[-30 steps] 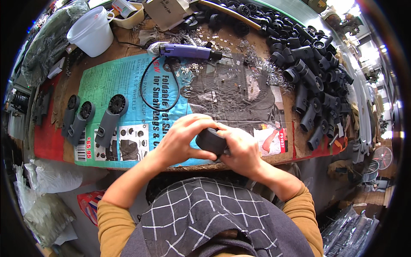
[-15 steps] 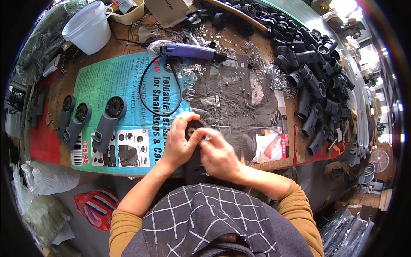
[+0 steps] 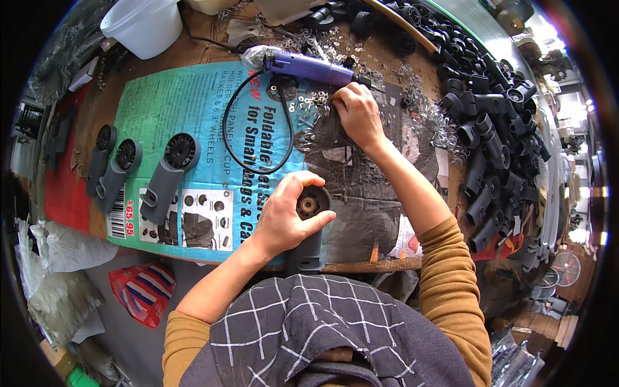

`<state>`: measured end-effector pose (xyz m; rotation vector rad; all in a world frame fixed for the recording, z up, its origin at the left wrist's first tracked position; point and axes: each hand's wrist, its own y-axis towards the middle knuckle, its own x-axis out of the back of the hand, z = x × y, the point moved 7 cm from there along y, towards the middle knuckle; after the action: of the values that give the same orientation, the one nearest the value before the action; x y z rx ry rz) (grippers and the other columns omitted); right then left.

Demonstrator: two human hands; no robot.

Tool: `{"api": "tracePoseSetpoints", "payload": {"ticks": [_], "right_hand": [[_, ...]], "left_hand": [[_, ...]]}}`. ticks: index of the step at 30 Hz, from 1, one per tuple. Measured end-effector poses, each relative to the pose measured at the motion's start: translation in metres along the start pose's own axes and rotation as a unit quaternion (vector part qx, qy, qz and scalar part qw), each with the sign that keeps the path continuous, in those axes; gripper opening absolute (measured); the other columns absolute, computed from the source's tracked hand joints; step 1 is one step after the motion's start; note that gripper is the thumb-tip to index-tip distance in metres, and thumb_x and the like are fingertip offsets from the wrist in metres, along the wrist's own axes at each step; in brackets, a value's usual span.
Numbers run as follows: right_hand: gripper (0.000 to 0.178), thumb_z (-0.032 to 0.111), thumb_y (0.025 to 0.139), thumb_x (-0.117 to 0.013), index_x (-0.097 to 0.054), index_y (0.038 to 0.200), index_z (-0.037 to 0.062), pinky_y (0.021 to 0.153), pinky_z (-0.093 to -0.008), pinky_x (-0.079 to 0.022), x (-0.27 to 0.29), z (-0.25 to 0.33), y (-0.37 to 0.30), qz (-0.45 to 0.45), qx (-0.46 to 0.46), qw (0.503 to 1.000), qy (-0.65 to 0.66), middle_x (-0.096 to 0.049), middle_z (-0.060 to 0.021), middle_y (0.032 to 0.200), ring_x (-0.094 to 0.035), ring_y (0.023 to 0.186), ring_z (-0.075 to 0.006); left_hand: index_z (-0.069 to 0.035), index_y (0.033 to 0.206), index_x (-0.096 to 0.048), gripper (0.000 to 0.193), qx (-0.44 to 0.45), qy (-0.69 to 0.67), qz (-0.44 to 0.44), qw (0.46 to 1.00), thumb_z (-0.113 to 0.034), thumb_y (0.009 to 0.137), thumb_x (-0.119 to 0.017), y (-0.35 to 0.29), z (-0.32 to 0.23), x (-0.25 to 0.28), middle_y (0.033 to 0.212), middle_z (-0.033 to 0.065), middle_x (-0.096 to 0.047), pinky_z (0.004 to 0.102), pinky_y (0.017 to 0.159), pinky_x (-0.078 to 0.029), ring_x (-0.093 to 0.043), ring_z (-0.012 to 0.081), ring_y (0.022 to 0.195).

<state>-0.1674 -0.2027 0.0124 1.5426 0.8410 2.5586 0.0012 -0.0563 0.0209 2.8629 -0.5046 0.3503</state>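
My left hand (image 3: 289,213) grips a dark grey plastic wheel-holder part (image 3: 309,226) with a round hub facing up, held upright at the near edge of the workbench. My right hand (image 3: 358,115) is stretched forward, fingers down among small metal washers and screws (image 3: 309,103) scattered on the printed sheet, right beside the nose of a purple electric screwdriver (image 3: 308,64). Whether its fingers pinch a small piece I cannot tell.
Three finished grey wheel parts (image 3: 132,169) lie in a row at left on the teal printed cardboard (image 3: 193,129). A big heap of black plastic parts (image 3: 496,135) fills the right side. A white bucket (image 3: 143,24) stands at the far left, plastic bags (image 3: 64,258) below.
Both hands were together on the grey part near the bench edge. Now my right hand has let go and reached forward to the washers by the screwdriver; my left hand keeps the part.
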Motion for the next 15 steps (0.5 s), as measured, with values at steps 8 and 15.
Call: {"api": "tracePoseSetpoints", "payload": {"ticks": [8, 15], "right_hand": [[0.006, 0.008, 0.077, -0.068, -0.064, 0.077, 0.0040, 0.071, -0.0383, -0.047, 0.067, 0.069, -0.052, 0.060, -0.087, 0.976, 0.188, -0.058, -0.0097, 0.076, -0.057, 0.077, -0.0284], [0.007, 0.009, 0.073, -0.071, -0.065, 0.073, 0.0051, 0.068, -0.0384, -0.047, 0.058, 0.113, -0.096, 0.126, -0.078, 0.971, 0.190, -0.057, -0.0080, 0.074, -0.057, 0.075, -0.0277]], "left_hand": [[-0.006, 0.113, -0.056, 0.061, -0.029, 0.009, -0.028, 0.999, -0.022, 0.063, -0.087, 0.004, 0.003, -0.004, 0.128, 0.0210, -0.050, 0.0424, 0.105, -0.037, -0.047, 0.0351, 0.123], [-0.005, 0.119, -0.050, 0.063, -0.058, 0.053, -0.035, 0.996, -0.020, 0.067, -0.081, 0.004, 0.003, -0.006, 0.130, 0.0213, -0.048, 0.0424, 0.095, -0.047, -0.051, 0.0376, 0.120]]}}
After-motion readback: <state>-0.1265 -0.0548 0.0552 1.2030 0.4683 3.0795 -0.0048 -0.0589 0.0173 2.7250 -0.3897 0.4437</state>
